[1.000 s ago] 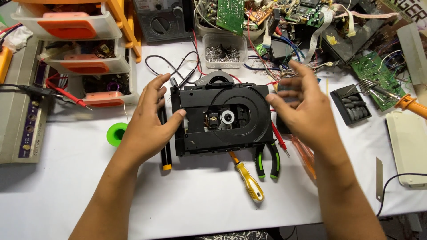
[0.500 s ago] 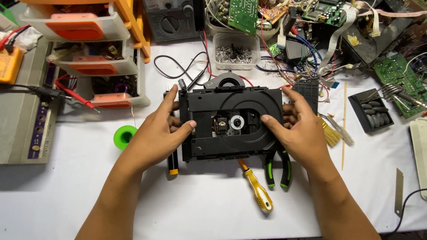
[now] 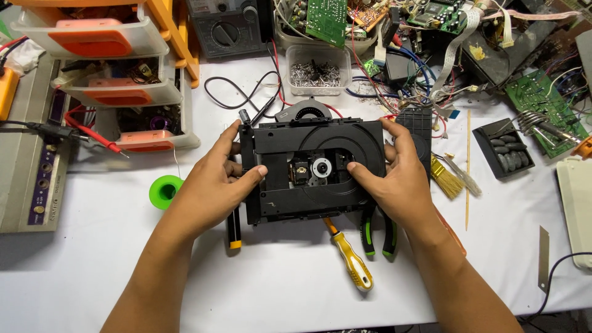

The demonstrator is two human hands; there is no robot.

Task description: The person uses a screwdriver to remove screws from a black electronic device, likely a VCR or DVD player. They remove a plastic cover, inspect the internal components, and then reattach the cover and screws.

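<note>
**A:** Dead centre on the white bench (image 3: 296,290), both hands are clamped on the black disc drive (image 3: 314,169). Left hand (image 3: 216,185) grips the left edge, thumb hooked over the top face near the lens, fingers wrapped round the side. Right hand (image 3: 398,179) has the right edge, thumb pressing in close to the silver spindle hub (image 3: 320,167). Hands are apart, one per side, drive between them.

**B:** Is it lifted or sitting flat?

**A:** Honestly can't tell, could be resting on the bench or raised a bit. It's level-ish with the open mechanism side facing up.

**B:** What's lying around it?

**A:** Poking out from under the near edge: a yellow screwdriver (image 3: 351,262), green-handled pliers (image 3: 377,231), and a black pen-like tool with a yellow tip (image 3: 234,225) just by the left wrist. Green tape roll (image 3: 165,191) sits left of that hand. A small brush (image 3: 449,179) and a thin wooden stick (image 3: 468,166) lie off to the right, then a black tray (image 3: 507,148). Behind the drive there's a clear tub of metal bits (image 3: 319,69), a grey multimeter (image 3: 228,24), and a heap of circuit boards and wires (image 3: 431,24). Orange-fronted drawers (image 3: 117,61) stand at back left.
</note>
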